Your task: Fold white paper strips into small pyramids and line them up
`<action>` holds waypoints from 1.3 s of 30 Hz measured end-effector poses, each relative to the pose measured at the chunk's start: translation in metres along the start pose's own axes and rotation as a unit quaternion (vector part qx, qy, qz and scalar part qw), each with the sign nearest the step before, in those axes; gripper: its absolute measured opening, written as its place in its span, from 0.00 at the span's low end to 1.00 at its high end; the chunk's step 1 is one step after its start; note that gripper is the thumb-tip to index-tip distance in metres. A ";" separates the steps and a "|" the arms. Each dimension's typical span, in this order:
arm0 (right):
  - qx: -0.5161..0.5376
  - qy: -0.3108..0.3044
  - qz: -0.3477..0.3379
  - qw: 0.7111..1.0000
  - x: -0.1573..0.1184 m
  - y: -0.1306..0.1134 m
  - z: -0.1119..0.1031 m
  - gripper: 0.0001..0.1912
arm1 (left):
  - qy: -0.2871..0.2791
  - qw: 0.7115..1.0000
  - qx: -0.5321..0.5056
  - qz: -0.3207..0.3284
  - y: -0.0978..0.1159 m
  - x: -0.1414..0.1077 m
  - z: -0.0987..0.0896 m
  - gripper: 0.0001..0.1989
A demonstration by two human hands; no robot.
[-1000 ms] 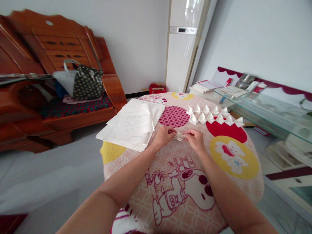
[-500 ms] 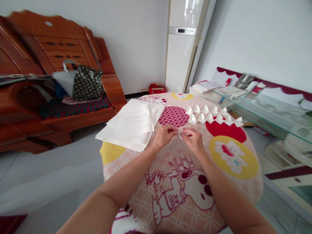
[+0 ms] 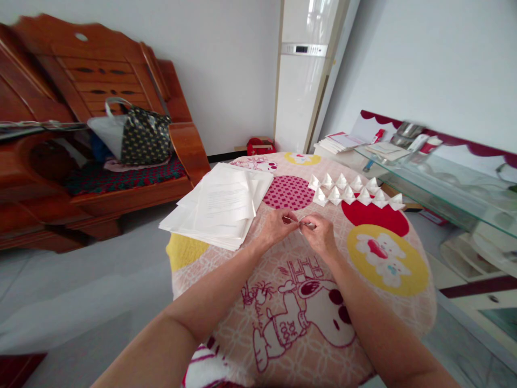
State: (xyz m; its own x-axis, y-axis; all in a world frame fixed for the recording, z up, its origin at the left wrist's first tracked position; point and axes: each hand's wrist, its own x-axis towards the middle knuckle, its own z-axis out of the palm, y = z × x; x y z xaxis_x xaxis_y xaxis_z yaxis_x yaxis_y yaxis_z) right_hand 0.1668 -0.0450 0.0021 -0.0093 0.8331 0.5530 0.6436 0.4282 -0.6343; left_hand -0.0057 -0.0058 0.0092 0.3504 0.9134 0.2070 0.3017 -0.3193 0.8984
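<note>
My left hand (image 3: 278, 227) and my right hand (image 3: 321, 233) meet above the middle of the table, fingertips pinched together. Between them is a small folded white paper (image 3: 311, 225), mostly covered by the fingers. Its exact shape cannot be made out. Beyond my right hand stand several folded paper boats (image 3: 348, 195) in two slanting rows, with pointed peaks upward. A stack of white paper sheets (image 3: 224, 202), the top one printed, lies left of my left hand, apart from it.
A patterned cloth covers the round table (image 3: 323, 258). At the right is a glass shelf (image 3: 440, 188) bearing papers and small items, close to the table's edge. A wooden bench (image 3: 133, 194) with a dotted bag (image 3: 146, 137) stands at the left.
My fingertips have drawn closer together and curled further around the small paper, so less of it shows. The boats and the paper stack have stayed in place.
</note>
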 end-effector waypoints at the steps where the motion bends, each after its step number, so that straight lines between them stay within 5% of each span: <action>1: 0.002 -0.001 -0.001 1.000 0.000 0.000 0.000 0.07 | -0.005 1.000 -0.006 0.003 0.000 0.000 0.000 0.02; 13: 0.009 -0.002 0.010 1.000 0.000 -0.001 0.001 0.07 | -0.012 0.999 -0.036 -0.017 -0.006 0.002 0.004 0.04; 21: 0.003 0.015 0.021 1.000 0.000 0.008 0.002 0.07 | -0.023 0.995 -0.091 -0.015 -0.010 0.004 0.007 0.17; 28: 0.011 0.018 -0.018 1.000 -0.002 0.008 0.005 0.08 | 0.000 1.000 0.031 0.004 0.002 0.000 0.006 0.08; 39: 0.007 0.006 -0.027 1.000 -0.001 0.008 0.003 0.07 | 0.040 0.998 0.045 0.000 0.004 -0.001 0.009 0.08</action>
State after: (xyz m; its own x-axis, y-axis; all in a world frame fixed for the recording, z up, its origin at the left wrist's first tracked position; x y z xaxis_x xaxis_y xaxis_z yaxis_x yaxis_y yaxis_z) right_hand 0.1695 -0.0411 -0.0053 -0.0347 0.8049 0.5924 0.6318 0.4770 -0.6110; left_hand 0.0032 -0.0108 0.0093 0.2802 0.9293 0.2407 0.3817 -0.3379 0.8603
